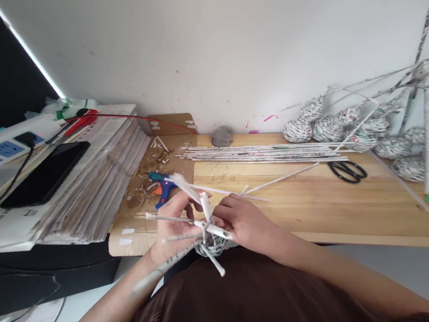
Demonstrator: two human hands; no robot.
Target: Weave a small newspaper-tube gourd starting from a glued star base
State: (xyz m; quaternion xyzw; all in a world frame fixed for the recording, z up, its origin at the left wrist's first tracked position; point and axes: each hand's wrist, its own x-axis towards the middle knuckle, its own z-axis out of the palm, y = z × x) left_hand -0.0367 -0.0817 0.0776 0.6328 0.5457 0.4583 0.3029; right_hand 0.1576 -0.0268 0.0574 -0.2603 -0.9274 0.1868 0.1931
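Observation:
A small woven paper piece [211, 244], with several rolled paper sticks poking out of it, is held between my hands close to my body. My left hand [172, 223] is wrapped round its left side, the fingers partly hidden behind the sticks. On the right side, my right hand [244, 221] has its fingers bent and pressed together at the piece. A thin paper strip [280, 179] runs from near my right fingers toward the back right. Just beyond my left hand lies a blue glue gun [165, 189] on cardboard.
Paper sticks [262, 152] lie along the wooden table [367, 209], near black-handled scissors [348, 172]. Woven paper gourd shapes [328, 128] stand at the back right. At left are a paper stack [116, 170], a phone [46, 175] and a power strip [5, 147].

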